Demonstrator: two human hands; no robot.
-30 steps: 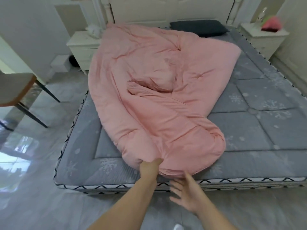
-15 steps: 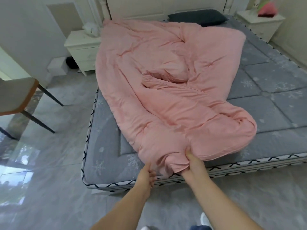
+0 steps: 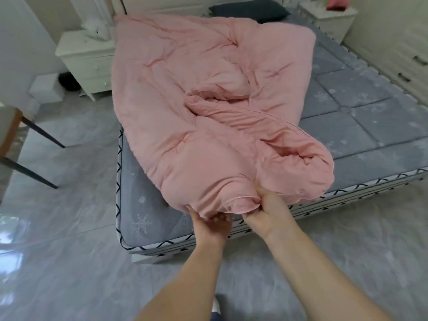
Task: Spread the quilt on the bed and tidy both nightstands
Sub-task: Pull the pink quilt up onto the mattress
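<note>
**Pink quilt is bunching up at the foot of the bed, and both hands are on the same corner**

Pink quilt (image 3: 203, 112) is lying twisted in a diagonal heap over the left half of the grey mattress (image 3: 370, 117), running from the headboard end down to the near edge, with the right half of the bed sitting bare.

Going left to right: a chair (image 3: 14, 135) is poking its legs into the floor space on the far left, so stepping back that way is looking tight. The left nightstand (image 3: 85, 56) is sitting just beside the quilt's far left edge with something white and fluffy on top. My guess is a hard yank or a big shake could be dragging fabric across it and knocking that off.

The left hand (image 3: 213, 224) is curling its fingers under the near hem and gripping it. The right hand (image 3: 268, 209) is pinching a fold just beside it. With both grips so close together, I reckon pulling now is only dragging the lump off the near edge instead of opening it.

Open room is all on the right: bare mattress, then the dark pillow (image 3: 247, 11) and the right nightstand (image 3: 328, 17) at the far corner, with something red on it.
</note>
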